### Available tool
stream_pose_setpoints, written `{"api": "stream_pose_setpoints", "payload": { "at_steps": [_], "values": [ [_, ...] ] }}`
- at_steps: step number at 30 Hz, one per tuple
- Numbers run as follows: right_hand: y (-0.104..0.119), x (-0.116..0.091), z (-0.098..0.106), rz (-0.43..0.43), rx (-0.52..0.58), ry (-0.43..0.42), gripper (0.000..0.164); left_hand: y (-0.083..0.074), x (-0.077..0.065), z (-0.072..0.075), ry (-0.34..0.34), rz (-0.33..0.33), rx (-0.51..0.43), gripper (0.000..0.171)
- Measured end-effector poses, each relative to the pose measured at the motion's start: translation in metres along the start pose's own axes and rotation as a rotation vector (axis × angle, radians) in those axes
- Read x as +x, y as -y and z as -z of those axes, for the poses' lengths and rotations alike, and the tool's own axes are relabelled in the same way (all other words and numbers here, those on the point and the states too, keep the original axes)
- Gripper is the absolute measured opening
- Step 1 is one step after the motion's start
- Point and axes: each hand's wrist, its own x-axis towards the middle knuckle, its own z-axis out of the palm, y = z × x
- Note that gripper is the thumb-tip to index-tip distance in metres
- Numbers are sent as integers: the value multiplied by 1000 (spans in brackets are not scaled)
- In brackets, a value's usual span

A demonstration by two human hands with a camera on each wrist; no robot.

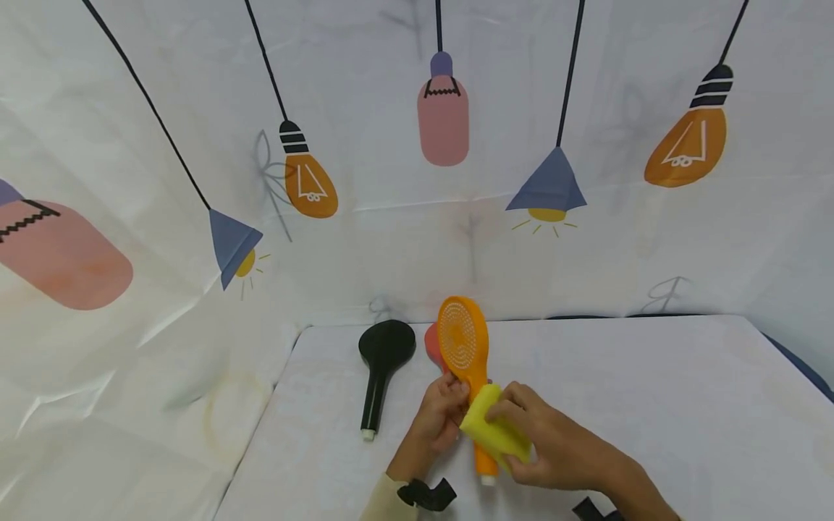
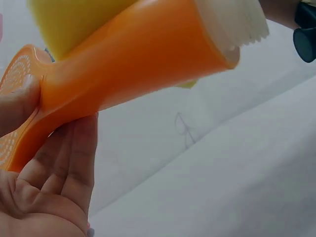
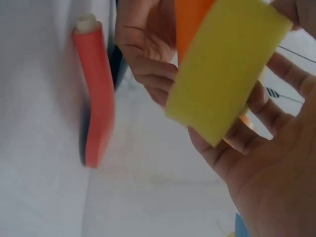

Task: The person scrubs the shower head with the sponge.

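Note:
An orange shower head point(image 1: 478, 362) is held up over the table, its round perforated face at the top and a white threaded end point(image 2: 234, 22) at the bottom of the handle. My left hand point(image 1: 439, 416) pinches it at the neck, thumb on one side and fingers point(image 2: 81, 153) on the other. In my right hand point(image 1: 554, 438) is a yellow sponge point(image 1: 495, 427), gripped between thumb and fingers and lying against the orange handle. The right wrist view shows the broad side of the sponge point(image 3: 227, 69), which hides part of the handle.
A black shower head point(image 1: 384, 362) lies on the white table point(image 1: 651, 405) to the left. Behind the orange one, a red shower head point(image 3: 96, 94) is partly hidden in the head view. A white cloth point(image 1: 391, 246) printed with lamps hangs at the back and left.

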Motion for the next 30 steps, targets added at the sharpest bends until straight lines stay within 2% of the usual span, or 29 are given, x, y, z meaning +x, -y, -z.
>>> {"api": "stream_pose_setpoints", "payload": {
  "at_steps": [4, 9, 15, 22, 30],
  "values": [
    [0, 0, 3, 34, 24, 41, 63, -2, 0, 0, 17, -20, -55, 45],
    [-1, 2, -2, 51, -24, -24, 63, -3, -1, 0, 24, -34, -40, 40],
    [-4, 5, -8, 20, -173, -137, 57, -2, 1, -1, -43, -7, 38, 51],
    [-12, 7, -6, -55, -379, -215, 48, 1, 3, -2, 0, 31, 106, 57],
    [-24, 4, 3, -73, -501, -274, 44, 4, 6, -4, -46, 20, 262, 68]
  ]
}}
